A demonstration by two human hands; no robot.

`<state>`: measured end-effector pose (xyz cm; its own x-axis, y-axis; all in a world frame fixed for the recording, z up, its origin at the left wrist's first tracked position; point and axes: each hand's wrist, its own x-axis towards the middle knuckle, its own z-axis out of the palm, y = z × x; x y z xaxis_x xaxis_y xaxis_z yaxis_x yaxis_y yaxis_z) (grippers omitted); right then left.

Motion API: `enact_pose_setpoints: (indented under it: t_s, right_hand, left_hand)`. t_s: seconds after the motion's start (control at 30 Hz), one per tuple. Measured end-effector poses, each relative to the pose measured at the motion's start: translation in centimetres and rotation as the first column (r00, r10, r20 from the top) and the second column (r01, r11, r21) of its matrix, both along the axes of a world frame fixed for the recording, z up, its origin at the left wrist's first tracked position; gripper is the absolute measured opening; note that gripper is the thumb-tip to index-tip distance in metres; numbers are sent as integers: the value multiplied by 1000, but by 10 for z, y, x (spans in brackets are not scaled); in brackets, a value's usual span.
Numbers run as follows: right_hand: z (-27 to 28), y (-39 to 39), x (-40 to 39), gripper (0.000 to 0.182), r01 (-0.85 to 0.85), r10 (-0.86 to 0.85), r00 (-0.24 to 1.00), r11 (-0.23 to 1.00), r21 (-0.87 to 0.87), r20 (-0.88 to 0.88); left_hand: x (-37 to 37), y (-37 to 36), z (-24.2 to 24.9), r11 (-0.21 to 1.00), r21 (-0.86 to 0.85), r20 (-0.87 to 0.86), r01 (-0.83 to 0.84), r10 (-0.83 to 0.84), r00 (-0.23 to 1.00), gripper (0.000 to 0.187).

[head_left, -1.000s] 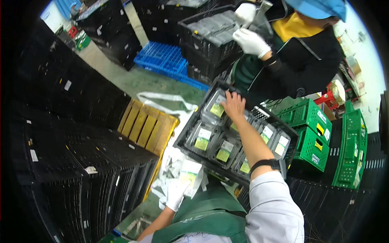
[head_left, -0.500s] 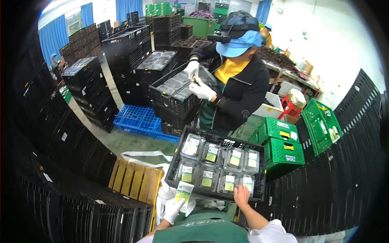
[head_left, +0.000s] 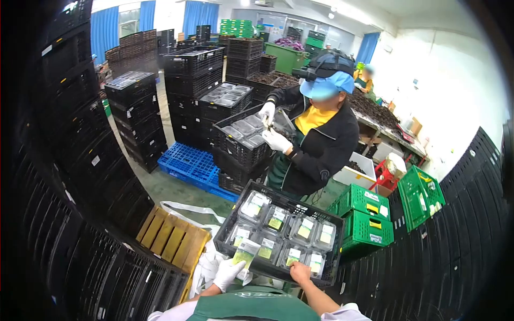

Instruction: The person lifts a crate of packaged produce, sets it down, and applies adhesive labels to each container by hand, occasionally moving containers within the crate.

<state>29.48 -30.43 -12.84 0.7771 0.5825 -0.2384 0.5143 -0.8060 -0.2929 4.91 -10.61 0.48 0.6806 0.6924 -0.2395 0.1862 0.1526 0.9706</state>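
A black plastic crate (head_left: 224, 238) in front of me holds two rows of clear lidded clamshell boxes (head_left: 277, 219) with white-and-green labels. My left hand (head_left: 227, 274), in a white glove, is closed on a stack of printed labels (head_left: 246, 253), white and green, at the crate's near left corner. My bare right hand (head_left: 301, 273) is closed over the near rim of the crate, right of its middle, close to the front-row boxes. What the boxes contain is hard to make out.
Opposite me a co-worker (head_left: 326, 139) with gloved hands works over another crate of clear boxes (head_left: 241, 144). A blue pallet (head_left: 187, 166), a wooden pallet (head_left: 174, 241) and green crates (head_left: 369, 214) stand around. Tall black crate stacks (head_left: 91, 155) flank me.
My right hand has moved left from the front-right box to the crate's near rim. The crate sits slightly tilted and shifted in view. My left hand still holds the labels. The head view has turned.
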Motion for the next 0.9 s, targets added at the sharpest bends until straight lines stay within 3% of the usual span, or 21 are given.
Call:
enact_pose_setpoints:
  t_s: [0.07,0.1,0.13,0.17,0.2,0.27,0.3,0.37,0.47,0.6,0.67,0.9]
  right_hand:
    - [-13,3,5,29,-93,92,995,993,78,25]
    - [-4,7,2,30,-91,92,996,993,76,-1]
    - [-2,8,2,30,-107,108,994,991,75,0]
    - [-1,10,2,30,-100,100,995,994,49,-1]
    - [3,12,1,30,-90,90,996,996,25,0]
    - [7,13,2,32,-107,109,994,993,46,-27]
    - [6,13,1,32,-91,93,995,994,55,-45]
    - [12,12,-2,32,-70,75,995,995,75,-66]
    - [15,12,-2,32,-58,67,993,994,89,-99]
    - [16,12,-2,32,-32,46,991,994,109,-129]
    - [19,13,-2,32,-23,36,990,995,96,-135]
    - [20,13,-2,34,-13,25,989,996,85,-148]
  left_hand:
    - [-3,-2,-1,997,71,1,-32,32,999,27]
    - [-5,-2,12,908,415,-165,49,23,986,28]
    - [-7,-2,19,706,684,-326,183,72,943,30]
    - [-10,1,4,514,821,-344,249,95,934,32]
    - [-11,-2,3,517,821,-343,242,107,933,32]
    - [-8,-8,2,800,599,-236,19,154,959,32]
    - [-7,-8,-24,803,596,-237,16,157,959,32]
    - [-3,-6,-91,990,105,1,-99,99,995,29]
    - [8,-16,-61,993,-62,41,-105,107,993,26]
    - [21,-22,-25,990,-85,35,-116,120,992,24]
    - [26,-23,-21,981,193,-70,-33,47,996,25]
    - [34,-24,-33,951,307,-110,41,-7,994,31]
